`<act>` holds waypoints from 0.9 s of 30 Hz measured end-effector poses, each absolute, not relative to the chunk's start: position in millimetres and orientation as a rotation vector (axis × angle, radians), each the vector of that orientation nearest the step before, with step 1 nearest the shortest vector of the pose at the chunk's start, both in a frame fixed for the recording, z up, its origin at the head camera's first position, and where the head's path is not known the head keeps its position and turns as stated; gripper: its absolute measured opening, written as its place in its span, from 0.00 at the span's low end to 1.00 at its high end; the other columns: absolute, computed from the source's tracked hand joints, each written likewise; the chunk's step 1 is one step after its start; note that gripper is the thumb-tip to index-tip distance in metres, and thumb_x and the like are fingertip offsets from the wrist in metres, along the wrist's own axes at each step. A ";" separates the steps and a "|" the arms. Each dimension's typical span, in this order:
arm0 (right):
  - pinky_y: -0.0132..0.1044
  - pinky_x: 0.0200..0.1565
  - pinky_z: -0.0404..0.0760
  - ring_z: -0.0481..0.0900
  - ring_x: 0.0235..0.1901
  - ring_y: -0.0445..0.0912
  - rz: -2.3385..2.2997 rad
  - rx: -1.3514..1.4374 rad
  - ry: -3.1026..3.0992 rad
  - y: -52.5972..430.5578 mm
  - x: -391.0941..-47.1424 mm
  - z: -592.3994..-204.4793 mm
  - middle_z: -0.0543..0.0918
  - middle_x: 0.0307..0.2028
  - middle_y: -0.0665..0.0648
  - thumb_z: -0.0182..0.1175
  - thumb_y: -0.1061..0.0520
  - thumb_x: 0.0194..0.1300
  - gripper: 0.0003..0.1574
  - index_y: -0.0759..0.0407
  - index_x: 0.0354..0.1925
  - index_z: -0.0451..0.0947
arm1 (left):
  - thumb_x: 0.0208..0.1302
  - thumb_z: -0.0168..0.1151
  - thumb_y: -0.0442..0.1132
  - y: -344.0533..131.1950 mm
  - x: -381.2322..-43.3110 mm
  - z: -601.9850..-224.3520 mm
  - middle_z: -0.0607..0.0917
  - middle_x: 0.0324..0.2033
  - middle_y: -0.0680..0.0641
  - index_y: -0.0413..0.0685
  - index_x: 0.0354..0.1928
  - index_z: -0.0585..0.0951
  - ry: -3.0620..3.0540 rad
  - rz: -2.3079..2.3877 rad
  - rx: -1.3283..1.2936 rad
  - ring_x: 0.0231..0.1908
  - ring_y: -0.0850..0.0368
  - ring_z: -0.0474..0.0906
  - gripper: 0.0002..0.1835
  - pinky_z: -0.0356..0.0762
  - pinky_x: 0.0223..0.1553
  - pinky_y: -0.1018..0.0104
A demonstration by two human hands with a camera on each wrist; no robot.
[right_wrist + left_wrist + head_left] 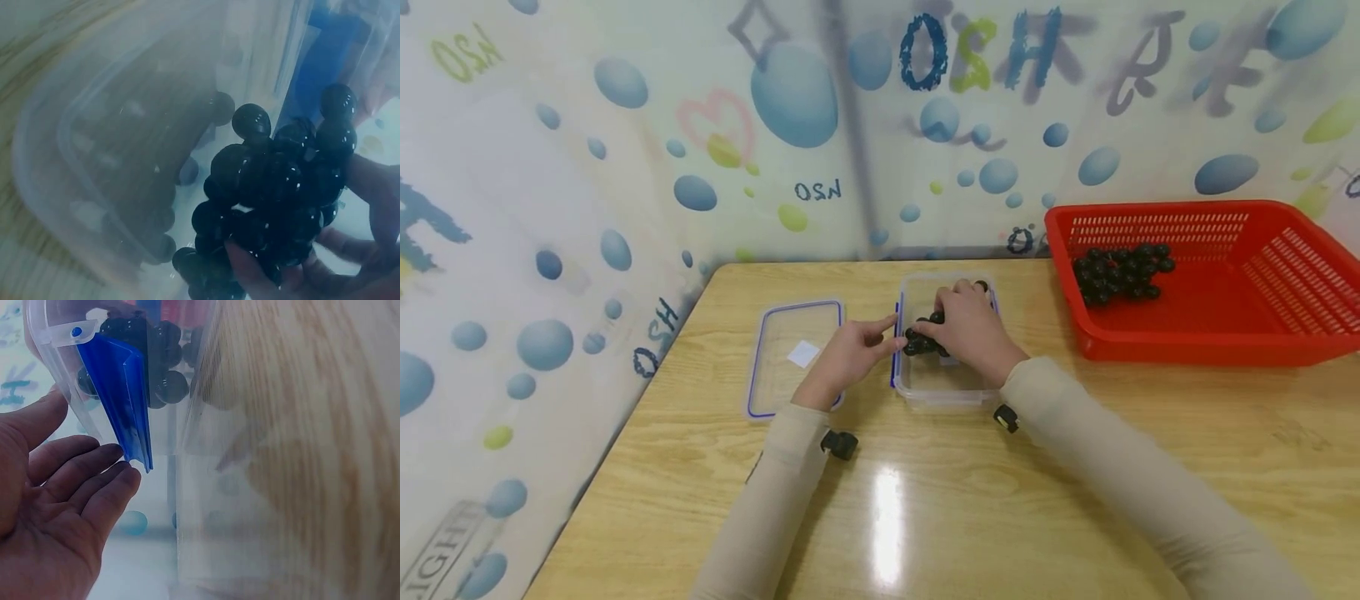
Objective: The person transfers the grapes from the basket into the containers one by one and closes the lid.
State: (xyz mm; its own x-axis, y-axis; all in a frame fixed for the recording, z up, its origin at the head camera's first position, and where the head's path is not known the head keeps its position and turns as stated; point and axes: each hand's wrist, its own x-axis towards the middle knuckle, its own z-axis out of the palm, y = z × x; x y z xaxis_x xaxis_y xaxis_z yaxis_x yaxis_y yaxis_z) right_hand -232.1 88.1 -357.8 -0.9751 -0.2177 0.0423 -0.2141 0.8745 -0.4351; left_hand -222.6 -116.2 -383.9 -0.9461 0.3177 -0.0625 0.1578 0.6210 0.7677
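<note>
In the head view, my right hand [973, 329] grips a bunch of black grapes [922, 340] inside a clear plastic container [947, 398]. The right wrist view shows the fingers wrapped about the grapes [259, 181], close to the container's wall. Another dark grape [981, 286] shows beyond my right hand, near the far rim. My left hand [857, 354] is at the container's left side, thumb and forefinger by the rim. From the left wrist, its loosely extended fingertips [128, 469] appear right at the blue latch flap [119, 387], which hangs down.
A clear lid [775, 333] with a blue seal lies left of the container, a white label [803, 353] on it. To the right stands a red plastic basket [1195, 346] holding more black grapes [1120, 273]. A printed wall [865, 225] borders the wooden table [970, 517].
</note>
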 end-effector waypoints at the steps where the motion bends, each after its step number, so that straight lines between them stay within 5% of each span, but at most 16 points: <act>1: 0.45 0.41 0.72 0.67 0.41 0.54 -0.694 -0.342 3.041 87.1 -232.4 -357.9 0.71 0.39 0.58 0.63 0.36 0.65 0.28 0.60 0.37 0.76 | 0.68 0.61 0.55 -116.3 -222.6 -383.9 0.77 0.61 0.46 0.58 0.68 0.72 2.653 1.231 0.394 0.57 0.52 0.76 0.29 0.76 0.52 0.54; 11: 0.45 0.35 0.74 0.69 0.35 0.51 -0.767 -0.253 3.107 82.4 -239.0 -361.4 0.70 0.35 0.57 0.60 0.37 0.67 0.26 0.59 0.33 0.76 | 0.68 0.60 0.56 -115.1 -221.2 -384.1 0.77 0.61 0.46 0.57 0.68 0.72 2.628 1.260 0.377 0.58 0.51 0.75 0.29 0.75 0.54 0.53; 17: 0.45 0.40 0.75 0.70 0.38 0.51 -0.859 -0.430 2.993 93.0 -237.4 -361.6 0.71 0.42 0.58 0.62 0.38 0.67 0.25 0.59 0.44 0.78 | 0.69 0.61 0.54 -114.8 -220.6 -383.8 0.76 0.62 0.44 0.55 0.68 0.72 2.642 1.252 0.388 0.58 0.51 0.75 0.29 0.75 0.53 0.53; 22: 0.53 0.57 0.70 0.70 0.53 0.54 -0.957 -0.729 2.809 113.9 -234.9 -357.9 0.69 0.54 0.60 0.69 0.56 0.63 0.23 0.58 0.55 0.76 | 0.69 0.61 0.53 -114.4 -221.5 -383.4 0.77 0.61 0.43 0.54 0.68 0.73 2.669 1.237 0.418 0.57 0.50 0.76 0.28 0.76 0.53 0.54; 27: 0.54 0.60 0.68 0.70 0.56 0.57 -0.891 -0.967 2.782 125.1 -236.4 -360.8 0.68 0.56 0.61 0.69 0.69 0.58 0.29 0.57 0.57 0.76 | 0.69 0.61 0.52 -114.2 -220.4 -380.9 0.78 0.60 0.42 0.52 0.68 0.73 2.667 1.240 0.419 0.56 0.51 0.77 0.28 0.76 0.51 0.54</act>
State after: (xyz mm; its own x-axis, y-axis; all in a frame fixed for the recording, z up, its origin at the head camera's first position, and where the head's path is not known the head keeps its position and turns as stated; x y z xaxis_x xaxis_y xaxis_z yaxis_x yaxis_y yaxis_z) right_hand -236.4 125.1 -360.8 -0.8007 -0.5862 0.1233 -0.5488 0.6354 -0.5433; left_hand -220.4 -114.2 -380.9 -0.9460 0.3222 -0.0352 0.1808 0.6146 0.7678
